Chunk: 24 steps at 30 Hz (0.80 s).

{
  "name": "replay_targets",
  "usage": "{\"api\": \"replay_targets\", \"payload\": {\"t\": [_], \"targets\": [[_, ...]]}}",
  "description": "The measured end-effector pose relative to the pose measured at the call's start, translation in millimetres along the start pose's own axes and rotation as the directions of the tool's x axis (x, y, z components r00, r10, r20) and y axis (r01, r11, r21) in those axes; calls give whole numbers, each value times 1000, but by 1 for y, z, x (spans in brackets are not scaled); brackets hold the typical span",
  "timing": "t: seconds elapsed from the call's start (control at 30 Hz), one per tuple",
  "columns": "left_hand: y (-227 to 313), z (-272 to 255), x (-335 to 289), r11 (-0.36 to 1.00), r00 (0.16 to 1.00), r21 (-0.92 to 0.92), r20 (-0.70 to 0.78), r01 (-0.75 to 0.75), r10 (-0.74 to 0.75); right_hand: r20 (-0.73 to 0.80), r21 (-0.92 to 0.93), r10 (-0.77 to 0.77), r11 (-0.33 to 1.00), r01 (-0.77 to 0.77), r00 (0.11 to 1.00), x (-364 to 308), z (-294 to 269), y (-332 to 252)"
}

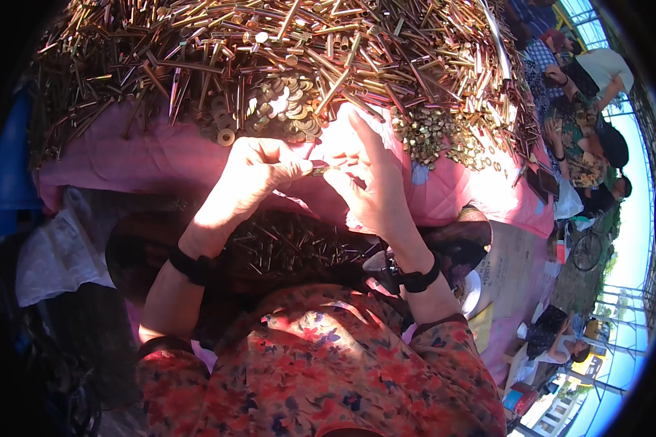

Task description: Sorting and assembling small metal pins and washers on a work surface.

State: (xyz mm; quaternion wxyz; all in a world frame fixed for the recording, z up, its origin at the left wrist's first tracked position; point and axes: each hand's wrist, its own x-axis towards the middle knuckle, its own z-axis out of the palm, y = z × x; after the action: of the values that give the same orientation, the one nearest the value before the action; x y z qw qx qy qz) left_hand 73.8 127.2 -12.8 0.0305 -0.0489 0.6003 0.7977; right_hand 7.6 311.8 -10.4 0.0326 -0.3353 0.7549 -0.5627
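Note:
Close together over the table's near edge, both hands meet at a short, brass-coloured metal bolt (318, 171). My left hand (255, 173) pinches one end between thumb and fingertips. The thumb and fingers of my right hand (375, 182) close on the other end, while its upper fingers point up and away. Glare and the fingers hide most of the bolt. Just beyond my left hand lie flat round washers (288, 102) in a loose heap. Small brass-coloured nuts (419, 135) are heaped beyond my right hand.
A large pile of long metal bolts and tubes (219, 54) covers the table beyond the hands. Pink quilted cloth (138, 156) drapes the near edge. More bolts (299, 244) lie below, near my lap. A plastic bag (62, 255) hangs at left. Other people (587, 146) sit at right.

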Motion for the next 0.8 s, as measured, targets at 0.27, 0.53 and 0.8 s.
{"api": "replay_targets", "payload": {"t": [0.27, 0.53, 0.8], "targets": [[26, -2, -2, 952, 986, 304, 164, -36, -15, -7, -143, 33, 989, -34, 999, 1, -11, 28], [6, -47, 40, 261, 685, 955, -282, 137, 671, 151, -251, 439, 884, -395, 886, 33, 19, -11], [11, -41, 46, 559, 764, 828, -386, 40, 517, 42, -512, 130, 854, -90, 991, 45, 36, 16]]}}
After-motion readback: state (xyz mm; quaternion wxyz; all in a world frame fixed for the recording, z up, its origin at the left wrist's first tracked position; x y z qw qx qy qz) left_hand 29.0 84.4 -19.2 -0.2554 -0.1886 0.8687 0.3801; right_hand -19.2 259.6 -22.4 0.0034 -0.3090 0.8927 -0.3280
